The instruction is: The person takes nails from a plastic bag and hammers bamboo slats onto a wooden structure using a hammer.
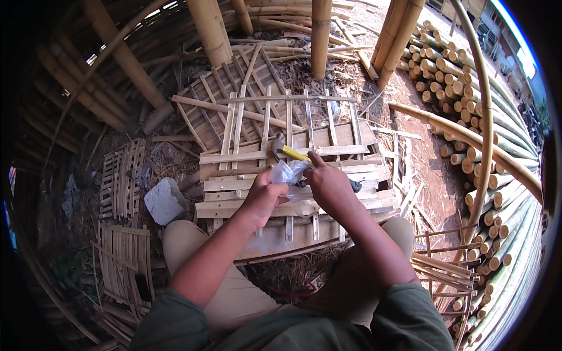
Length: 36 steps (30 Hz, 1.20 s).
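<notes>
Slatted pale-wood panel (234,157) looks part-built, lower slats laid, upper gaps maybe left; left hand (263,196) pinches crumpled clear plastic bag (287,173) over it, right hand (331,182) curls beside yellow-handled metal-headed hammer (295,153), grip unclear.

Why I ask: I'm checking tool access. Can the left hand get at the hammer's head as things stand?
Probably yes: the hammer's head lies uncovered just beyond the left hand, though that hand seems busy with the clear plastic and may need to let go first.
</notes>
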Tool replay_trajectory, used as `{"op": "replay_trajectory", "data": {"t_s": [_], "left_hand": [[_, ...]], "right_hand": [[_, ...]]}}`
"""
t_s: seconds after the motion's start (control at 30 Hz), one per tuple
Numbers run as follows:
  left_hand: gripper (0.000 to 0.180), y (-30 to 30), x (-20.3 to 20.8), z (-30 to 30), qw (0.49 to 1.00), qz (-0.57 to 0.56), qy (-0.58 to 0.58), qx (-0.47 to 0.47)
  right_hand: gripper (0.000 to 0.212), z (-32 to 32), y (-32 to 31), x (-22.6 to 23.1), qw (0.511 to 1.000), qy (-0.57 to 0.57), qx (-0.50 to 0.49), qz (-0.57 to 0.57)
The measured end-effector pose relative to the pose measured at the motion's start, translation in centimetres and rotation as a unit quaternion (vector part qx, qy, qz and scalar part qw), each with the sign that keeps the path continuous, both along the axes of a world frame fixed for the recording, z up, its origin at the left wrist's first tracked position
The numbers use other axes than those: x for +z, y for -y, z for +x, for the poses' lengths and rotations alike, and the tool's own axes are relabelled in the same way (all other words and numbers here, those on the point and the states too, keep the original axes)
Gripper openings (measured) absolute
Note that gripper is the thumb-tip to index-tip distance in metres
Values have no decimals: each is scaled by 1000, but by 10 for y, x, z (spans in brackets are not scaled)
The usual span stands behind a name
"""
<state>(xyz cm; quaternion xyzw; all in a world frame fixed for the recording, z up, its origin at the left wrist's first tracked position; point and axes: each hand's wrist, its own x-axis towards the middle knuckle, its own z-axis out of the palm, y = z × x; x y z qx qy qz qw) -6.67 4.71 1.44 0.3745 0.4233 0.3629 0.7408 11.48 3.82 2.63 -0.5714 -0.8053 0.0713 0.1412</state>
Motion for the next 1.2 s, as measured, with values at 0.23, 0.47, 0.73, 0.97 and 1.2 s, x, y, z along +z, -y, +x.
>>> {"op": "replay_trajectory", "data": {"t_s": [0.23, 0.47, 0.73, 0.97, 1.2], "left_hand": [[42, 1, -4, 0, 1000, -11, 4, 20], [44, -2, -5, -4, 1000, -16, -3, 16], [60, -1, -13, -3, 942, 248, -206, 89], [48, 3, 26, -2, 765, 557, -312, 81], [19, 2, 22, 1, 658, 626, -413, 66]], "right_hand": [[15, 5, -3, -10, 999, -5, 23, -31], [14, 4, -4, -4, 999, 21, 21, -12], [20, 9, -11, 5, 962, -258, -20, -83], [33, 15, -13, 12, 907, -354, -89, -209], [28, 14, -14, 9, 892, -387, -67, -223]]}}
